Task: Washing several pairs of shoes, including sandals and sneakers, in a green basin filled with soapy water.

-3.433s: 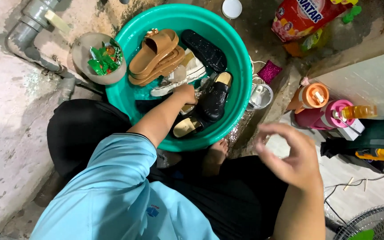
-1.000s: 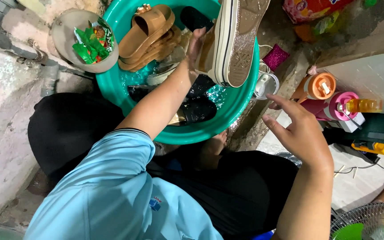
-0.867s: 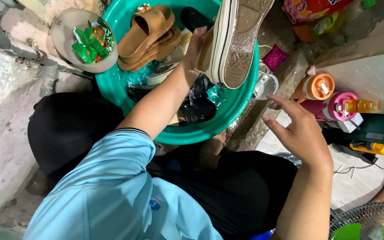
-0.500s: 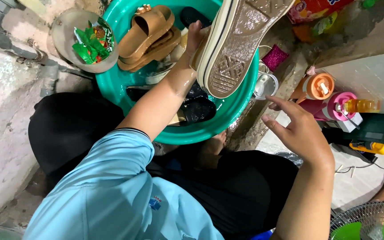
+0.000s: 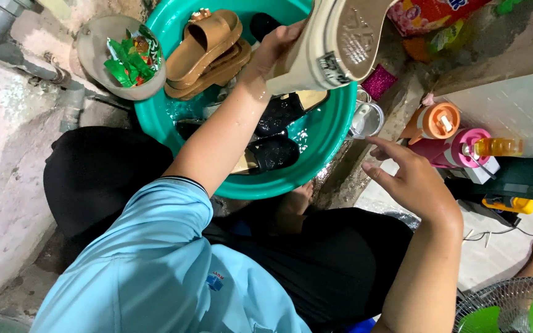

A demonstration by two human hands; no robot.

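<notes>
Over basin, left hand grips sneaker.

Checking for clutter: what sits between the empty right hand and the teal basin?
In the head view, a small clear cup sits between the right hand and the teal basin.

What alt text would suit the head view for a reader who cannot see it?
The left hand holds a cream sneaker sole-up over a teal basin of water holding tan sandals and black shoes. The right hand hovers open beside an orange-capped bottle.
</notes>
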